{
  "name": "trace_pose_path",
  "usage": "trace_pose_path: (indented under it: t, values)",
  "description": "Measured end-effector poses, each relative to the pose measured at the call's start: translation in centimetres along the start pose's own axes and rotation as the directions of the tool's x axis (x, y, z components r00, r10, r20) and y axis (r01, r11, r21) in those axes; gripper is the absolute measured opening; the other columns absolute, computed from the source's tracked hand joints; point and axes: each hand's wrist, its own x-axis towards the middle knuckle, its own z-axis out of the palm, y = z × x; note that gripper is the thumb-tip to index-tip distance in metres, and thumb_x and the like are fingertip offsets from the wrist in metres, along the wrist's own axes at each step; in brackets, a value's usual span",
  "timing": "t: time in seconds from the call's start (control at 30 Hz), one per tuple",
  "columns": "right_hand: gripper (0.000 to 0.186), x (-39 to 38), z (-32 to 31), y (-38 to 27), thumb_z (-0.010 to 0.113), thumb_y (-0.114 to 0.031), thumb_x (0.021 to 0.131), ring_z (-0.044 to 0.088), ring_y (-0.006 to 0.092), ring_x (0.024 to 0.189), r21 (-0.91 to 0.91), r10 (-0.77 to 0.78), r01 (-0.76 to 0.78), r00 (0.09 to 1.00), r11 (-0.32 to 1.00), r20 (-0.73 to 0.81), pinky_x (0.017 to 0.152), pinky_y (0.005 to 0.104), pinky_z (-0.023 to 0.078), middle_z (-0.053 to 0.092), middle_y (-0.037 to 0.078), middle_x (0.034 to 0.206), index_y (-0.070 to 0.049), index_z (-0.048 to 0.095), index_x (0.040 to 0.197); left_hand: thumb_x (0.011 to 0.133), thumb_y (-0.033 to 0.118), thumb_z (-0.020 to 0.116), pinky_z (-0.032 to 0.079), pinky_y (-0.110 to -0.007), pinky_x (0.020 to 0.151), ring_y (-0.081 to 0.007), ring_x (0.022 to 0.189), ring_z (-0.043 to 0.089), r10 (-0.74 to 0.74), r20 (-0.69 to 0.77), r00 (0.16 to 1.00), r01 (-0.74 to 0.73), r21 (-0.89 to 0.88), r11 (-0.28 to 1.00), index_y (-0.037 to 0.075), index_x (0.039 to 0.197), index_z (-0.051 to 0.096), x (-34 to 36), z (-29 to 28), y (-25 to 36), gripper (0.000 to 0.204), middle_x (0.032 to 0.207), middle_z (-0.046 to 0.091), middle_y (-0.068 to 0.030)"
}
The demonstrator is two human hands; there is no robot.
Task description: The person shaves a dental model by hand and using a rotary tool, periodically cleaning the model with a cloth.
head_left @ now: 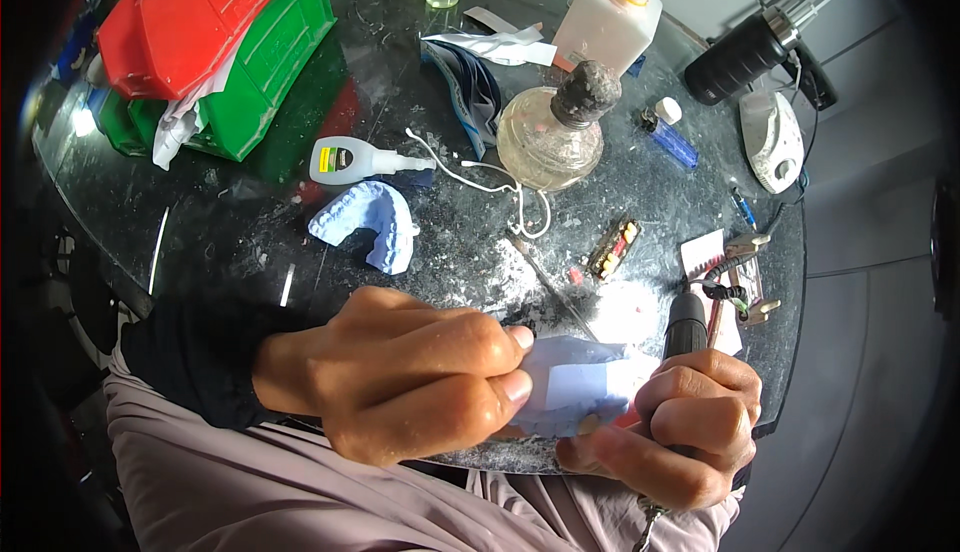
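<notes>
Close to the table's near edge, my left hand (420, 377) grips a pale blue plaster dental cast (578, 384) by its left side, fingers curled over it. A black rotary handpiece (686, 328) with a cord is clasped in my right hand (695, 422), whose fingers reach the cast's right side. The handpiece's working tip is hidden behind the fingers. Farther back on the table lies a second blue dental cast (372, 214), horseshoe-shaped. A small piece with tooth-like yellowish blocks on red (614, 249) rests beyond the held cast.
White dust covers the dark glass tabletop (230, 242). Red (200, 22) and green (265, 82) bins stand at far left. Behind the casts are a glue bottle (350, 160), white cord (470, 184), round glass burner (545, 147) and plastic bottle (606, 27). A white device (771, 142) sits right.
</notes>
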Motion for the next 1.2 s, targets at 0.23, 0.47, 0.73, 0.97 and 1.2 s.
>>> trace_pose_path:
  t: [0.23,0.47,0.73,0.97,1.2]
  values:
    - [0.054,0.0,0.0,-0.5,0.088,-0.022,0.041,0.043,0.0058,0.043,-0.021,0.125,-0.125,0.992,0.992,-0.029,0.041,0.02,0.034,0.036,-0.007,0.058,-0.015,0.057,0.085,0.071,-0.001,0.068,0.047,-0.021,0.041,-0.013,0.048,0.059,0.041,-0.032,0.999,-0.044,-0.084,0.995,0.003,0.069,0.051,0.0,0.3,-0.6,0.018,0.072,0.062,-0.0146]
    - [0.045,0.0,0.6,0.8,0.086,-0.028,0.048,0.039,0.007,0.044,-0.04,-0.042,0.039,0.997,0.998,-0.066,0.041,0.0216,0.034,0.035,-0.005,0.06,-0.017,0.062,0.084,0.072,0.003,0.07,0.044,-0.019,0.044,-0.0127,0.048,0.06,-0.014,-0.035,0.999,0.013,-0.031,0.999,0.007,0.073,0.051,-0.5,0.3,-0.1,0.019,0.071,0.065,-0.0129]
    - [0.039,-0.2,0.0,-0.2,0.084,-0.028,0.051,0.039,0.0075,0.046,-0.119,-0.025,0.022,0.999,0.993,-0.021,0.042,0.0218,0.033,0.036,-0.003,0.067,-0.021,0.062,0.083,0.072,0.006,0.07,0.043,-0.018,0.045,-0.0124,0.049,0.06,-0.03,-0.106,0.994,0.023,-0.063,0.998,0.008,0.071,0.051,-0.4,1.1,0.2,0.02,0.069,0.065,-0.0119]
    - [0.038,-0.3,0.4,0.4,0.084,-0.027,0.048,0.039,0.0074,0.046,-0.071,-0.037,0.034,0.998,0.997,-0.042,0.045,0.0227,0.034,0.036,-0.004,0.064,-0.021,0.064,0.08,0.073,0.005,0.069,0.044,-0.02,0.045,-0.0149,0.05,0.062,-0.051,-0.028,0.998,0.049,-0.07,0.996,0.007,0.073,0.05,-0.3,0.3,0.3,0.018,0.07,0.065,-0.014]
    - [0.043,0.1,0.0,-0.3,0.085,-0.03,0.041,0.04,0.0074,0.048,-0.069,0.053,-0.052,0.998,0.996,0.014,0.046,0.0223,0.034,0.035,-0.005,0.064,-0.021,0.066,0.079,0.073,0.006,0.068,0.045,-0.02,0.045,-0.0152,0.05,0.062,-0.076,-0.065,0.995,0.072,-0.06,0.996,0.007,0.073,0.05,-0.5,0.7,0.4,0.018,0.068,0.065,-0.0143]
